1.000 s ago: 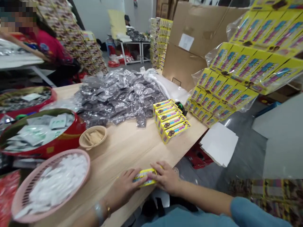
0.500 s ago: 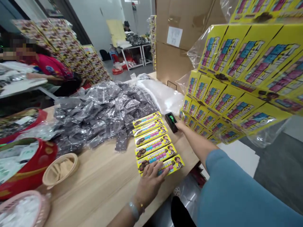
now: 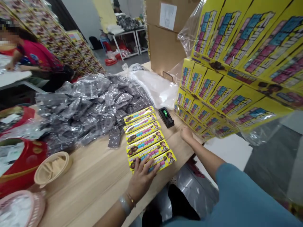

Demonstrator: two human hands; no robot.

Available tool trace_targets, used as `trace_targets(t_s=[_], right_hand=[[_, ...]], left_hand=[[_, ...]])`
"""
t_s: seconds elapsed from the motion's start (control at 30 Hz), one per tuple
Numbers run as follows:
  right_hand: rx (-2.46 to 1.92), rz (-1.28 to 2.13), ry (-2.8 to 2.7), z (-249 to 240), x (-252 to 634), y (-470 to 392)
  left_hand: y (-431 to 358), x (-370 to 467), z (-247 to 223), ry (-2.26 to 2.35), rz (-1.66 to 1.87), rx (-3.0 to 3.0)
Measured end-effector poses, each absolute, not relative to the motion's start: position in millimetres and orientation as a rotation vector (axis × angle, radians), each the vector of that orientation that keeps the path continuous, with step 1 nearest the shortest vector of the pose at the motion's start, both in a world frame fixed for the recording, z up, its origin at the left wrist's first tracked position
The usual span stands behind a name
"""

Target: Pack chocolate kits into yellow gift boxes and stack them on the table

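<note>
Several slim yellow printed boxes [image 3: 143, 134] lie side by side in a row on the wooden table. My left hand [image 3: 143, 175] rests with fingers spread over the nearest ones, pressing on their tops without gripping. To the right of the row stands a black tape dispenser [image 3: 166, 117] with a green core. My right hand [image 3: 186, 133] is just in front of the dispenser, apart from it, with its fingers curled together. Whatever those fingers hold, if anything, is too small to make out.
Grey items in clear plastic [image 3: 94, 104] are heaped behind the boxes. At left sit a bowl of wooden pieces [image 3: 66, 164], a pink basket [image 3: 39, 205] and red containers [image 3: 16, 170]. Wrapped stacks of yellow boxes [image 3: 220, 85] rise at right. A co-worker [image 3: 39, 55] sits at far left.
My right hand has drawn away from the tape dispenser, back toward me. My left hand stays on the near boxes. The view has shifted, so things sit a little further left.
</note>
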State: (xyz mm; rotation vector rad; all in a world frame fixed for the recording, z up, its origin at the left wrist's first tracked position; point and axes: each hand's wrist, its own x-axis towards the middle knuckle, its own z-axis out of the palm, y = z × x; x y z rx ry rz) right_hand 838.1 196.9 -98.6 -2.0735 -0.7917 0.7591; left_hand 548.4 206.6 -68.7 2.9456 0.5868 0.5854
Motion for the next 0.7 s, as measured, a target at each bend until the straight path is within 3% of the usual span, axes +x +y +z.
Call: trace_targets(t_s=[0.2, 0.33, 0.53, 0.63, 0.7], right_hand=[[-1.790, 1.097, -0.528, -60, 717, 114], [-2.007, 0.777, -0.369, -84, 673, 110], [-2.413, 0.667, -0.476, -119, 709, 49], [-2.298, 0.374, -0.616, -106, 762, 102], [-2.213, 0.380, -0.656, -95, 797, 172]], left_hand=[[205, 548, -67, 0.523, 0.642, 2.916], [205, 547, -64, 0.437, 0.654, 2.934], [200, 506, -65, 0.531, 0.677, 2.866], [195, 488, -71, 0.617, 0.709, 2.871], [191, 485, -74, 0.684, 0.749, 2.859]])
